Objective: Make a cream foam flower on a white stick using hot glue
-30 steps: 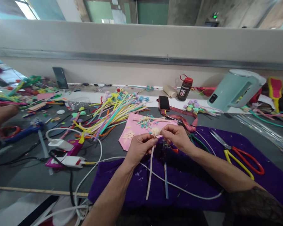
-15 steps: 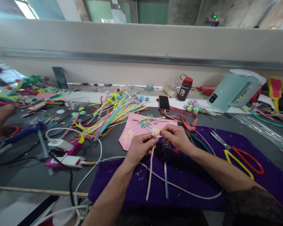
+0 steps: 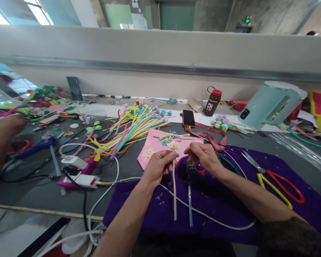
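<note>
My left hand [image 3: 163,164] is closed in a pinch round a cream pipe-cleaner flower [image 3: 173,145]. Its fluffy head stands above the fingertips, and the pale stem [image 3: 174,196] hangs straight down below. Just right of the flower, apart from it, is my right hand [image 3: 203,157], its fingers curled together; whatever they may hold is hidden. Under and between the hands lies what looks like a dark glue gun [image 3: 189,169], with a clear glue stick [image 3: 190,210] pointing toward me. Behind the flower, a pink sheet [image 3: 144,148] carries small cream and coloured pieces.
Scissors [image 3: 273,178] lie on the purple cloth [image 3: 224,217] at right. A power strip [image 3: 88,166] with white cables sits left. Pipe cleaners [image 3: 133,132], a phone [image 3: 188,118], a bottle [image 3: 213,102] and a kettle [image 3: 273,105] stand behind. Another person's hand [image 3: 5,135] reaches in.
My right hand has come away from the flower head to the right. My left hand keeps the flower, whose stem now hangs more upright. The view has shifted slightly.
</note>
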Motion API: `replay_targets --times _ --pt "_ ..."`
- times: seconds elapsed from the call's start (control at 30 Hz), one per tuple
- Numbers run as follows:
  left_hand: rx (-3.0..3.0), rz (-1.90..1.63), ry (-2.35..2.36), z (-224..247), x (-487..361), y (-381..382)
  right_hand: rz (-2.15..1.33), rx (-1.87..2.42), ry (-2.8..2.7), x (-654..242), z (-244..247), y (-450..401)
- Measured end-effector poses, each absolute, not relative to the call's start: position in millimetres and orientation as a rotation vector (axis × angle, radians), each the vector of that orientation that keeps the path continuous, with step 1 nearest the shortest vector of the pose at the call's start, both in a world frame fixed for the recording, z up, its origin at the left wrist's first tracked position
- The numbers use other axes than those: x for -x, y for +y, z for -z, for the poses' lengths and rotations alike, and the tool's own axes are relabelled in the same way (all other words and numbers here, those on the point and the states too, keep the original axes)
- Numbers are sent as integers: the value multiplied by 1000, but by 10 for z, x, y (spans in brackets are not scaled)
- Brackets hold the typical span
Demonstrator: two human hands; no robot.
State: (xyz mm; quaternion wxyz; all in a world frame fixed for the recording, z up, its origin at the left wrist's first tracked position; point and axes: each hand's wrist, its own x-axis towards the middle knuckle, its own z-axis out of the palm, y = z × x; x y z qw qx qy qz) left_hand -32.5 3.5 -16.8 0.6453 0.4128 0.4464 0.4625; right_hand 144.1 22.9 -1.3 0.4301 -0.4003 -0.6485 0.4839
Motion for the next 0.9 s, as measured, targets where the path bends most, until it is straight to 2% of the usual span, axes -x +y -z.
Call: replay_targets --times 0.13,0.4,0.63,0.9 --pt "-783 -1104 873 192 356 57 -1400 992 -1675 -1368 30 166" --pt "-874 -1023 832 267 307 39 -1675 898 -1614 -1221 148 54" --pt "-768 -1057 725 160 386 55 -1413 989 -1702 -1275 86 83" --pt "-740 -1126 650 96 488 54 -1508 967 -1801 -1276 100 51"
